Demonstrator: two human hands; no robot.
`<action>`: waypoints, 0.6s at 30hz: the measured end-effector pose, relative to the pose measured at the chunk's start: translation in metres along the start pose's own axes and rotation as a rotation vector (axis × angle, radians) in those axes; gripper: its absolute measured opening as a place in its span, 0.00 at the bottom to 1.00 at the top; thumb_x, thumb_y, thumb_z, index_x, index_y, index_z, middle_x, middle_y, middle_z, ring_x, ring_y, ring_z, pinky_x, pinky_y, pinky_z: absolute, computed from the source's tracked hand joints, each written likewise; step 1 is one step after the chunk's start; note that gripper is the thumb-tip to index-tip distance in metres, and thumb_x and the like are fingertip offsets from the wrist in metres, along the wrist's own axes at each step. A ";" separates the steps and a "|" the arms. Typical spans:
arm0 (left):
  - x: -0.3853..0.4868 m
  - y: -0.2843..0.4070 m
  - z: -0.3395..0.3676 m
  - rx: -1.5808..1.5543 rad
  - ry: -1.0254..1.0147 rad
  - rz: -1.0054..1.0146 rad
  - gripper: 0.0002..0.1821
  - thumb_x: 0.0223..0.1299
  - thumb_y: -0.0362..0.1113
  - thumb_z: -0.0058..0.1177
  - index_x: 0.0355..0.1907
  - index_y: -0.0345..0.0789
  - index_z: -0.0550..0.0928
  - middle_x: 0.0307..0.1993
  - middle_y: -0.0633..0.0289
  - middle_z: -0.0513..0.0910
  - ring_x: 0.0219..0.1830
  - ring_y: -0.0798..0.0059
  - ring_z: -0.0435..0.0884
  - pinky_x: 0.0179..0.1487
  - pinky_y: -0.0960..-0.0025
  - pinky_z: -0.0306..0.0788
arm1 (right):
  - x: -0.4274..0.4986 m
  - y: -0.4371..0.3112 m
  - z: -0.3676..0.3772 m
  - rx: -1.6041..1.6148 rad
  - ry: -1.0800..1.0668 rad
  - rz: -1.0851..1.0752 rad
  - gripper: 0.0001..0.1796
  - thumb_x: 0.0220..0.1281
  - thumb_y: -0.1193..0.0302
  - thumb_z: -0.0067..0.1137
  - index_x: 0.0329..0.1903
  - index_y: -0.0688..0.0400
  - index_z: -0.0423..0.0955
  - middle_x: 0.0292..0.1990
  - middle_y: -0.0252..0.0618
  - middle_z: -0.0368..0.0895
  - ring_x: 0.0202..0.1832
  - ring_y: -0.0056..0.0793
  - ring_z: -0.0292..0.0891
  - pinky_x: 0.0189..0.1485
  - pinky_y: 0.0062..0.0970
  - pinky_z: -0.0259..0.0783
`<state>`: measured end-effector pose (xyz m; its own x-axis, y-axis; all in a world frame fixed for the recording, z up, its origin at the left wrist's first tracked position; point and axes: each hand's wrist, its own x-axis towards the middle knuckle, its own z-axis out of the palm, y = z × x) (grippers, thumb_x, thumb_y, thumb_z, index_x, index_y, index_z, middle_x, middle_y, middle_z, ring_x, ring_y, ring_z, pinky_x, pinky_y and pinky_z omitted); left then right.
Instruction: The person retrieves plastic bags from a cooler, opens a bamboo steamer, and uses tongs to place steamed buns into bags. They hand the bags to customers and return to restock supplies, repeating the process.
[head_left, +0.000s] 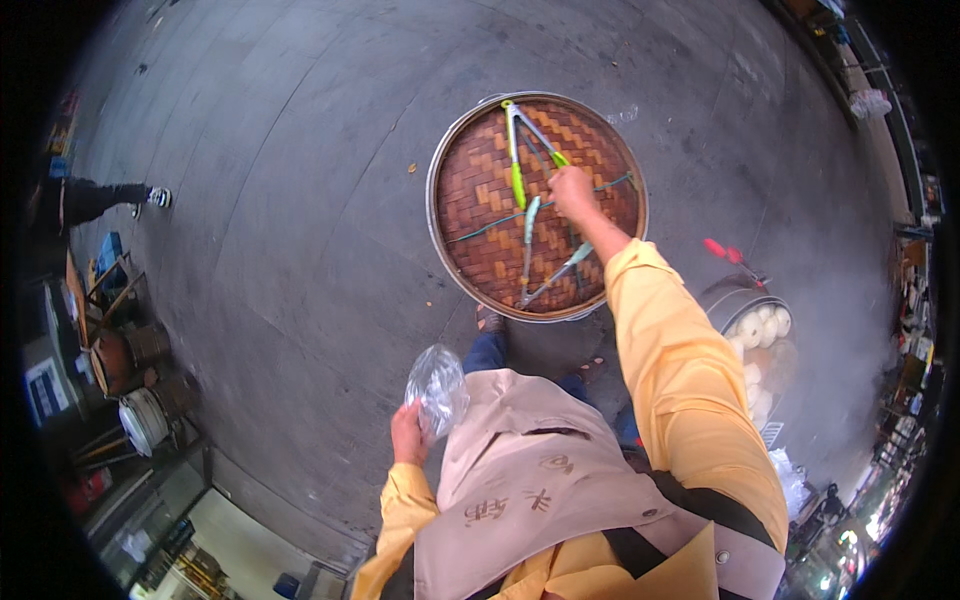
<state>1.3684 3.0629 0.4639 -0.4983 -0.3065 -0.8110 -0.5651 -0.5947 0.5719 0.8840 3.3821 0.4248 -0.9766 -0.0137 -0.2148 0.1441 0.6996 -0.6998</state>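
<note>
A round woven bamboo lid (480, 259) with a metal rim lies before me, crossed by thin teal cords (491, 226). My right hand (574, 195) is curled into a fist where the cords meet, gripping them; its fingertips are hidden. Beside its knuckles ends one arm of the lime-green kitchen tongs (517, 169), which lie spread on the lid. A second pair of tongs with pale teal grips (529, 225) lies spread nearer to me. My left hand (410, 433) holds a clear plastic bag (437, 386) at the left of my beige apron (517, 457).
At right, steam drifts around an open round steamer (787, 311) of white buns (757, 330); red-handled tongs (724, 251) lie by its far rim. A person's leg (112, 196) shows at far left, above stools and pots (142, 420). Grey paving (300, 225) surrounds me.
</note>
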 end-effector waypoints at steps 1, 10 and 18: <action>-0.021 0.003 0.005 -0.032 0.016 -0.009 0.08 0.73 0.37 0.55 0.39 0.37 0.83 0.30 0.71 0.82 0.29 0.83 0.78 0.34 0.73 0.71 | -0.004 -0.004 0.002 -0.026 0.008 -0.013 0.10 0.67 0.70 0.55 0.35 0.65 0.80 0.23 0.43 0.83 0.19 0.35 0.79 0.23 0.39 0.76; -0.098 0.001 0.020 -0.060 0.019 -0.065 0.07 0.75 0.36 0.54 0.38 0.39 0.81 0.30 0.71 0.82 0.26 0.85 0.77 0.28 0.76 0.69 | -0.038 -0.066 -0.018 -0.087 -0.005 0.185 0.15 0.66 0.64 0.62 0.49 0.60 0.84 0.46 0.57 0.87 0.49 0.53 0.85 0.50 0.47 0.80; -0.101 0.038 0.047 0.177 -0.046 -0.059 0.07 0.74 0.37 0.56 0.37 0.38 0.81 0.31 0.71 0.82 0.28 0.85 0.78 0.28 0.77 0.69 | -0.138 -0.102 -0.036 0.103 0.434 -0.042 0.11 0.62 0.73 0.61 0.46 0.59 0.75 0.52 0.51 0.74 0.51 0.55 0.77 0.53 0.52 0.73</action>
<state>1.3669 3.1062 0.5736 -0.4880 -0.2384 -0.8397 -0.6993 -0.4689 0.5395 0.9982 3.3386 0.5503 -0.9553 0.2760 0.1061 0.0962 0.6295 -0.7710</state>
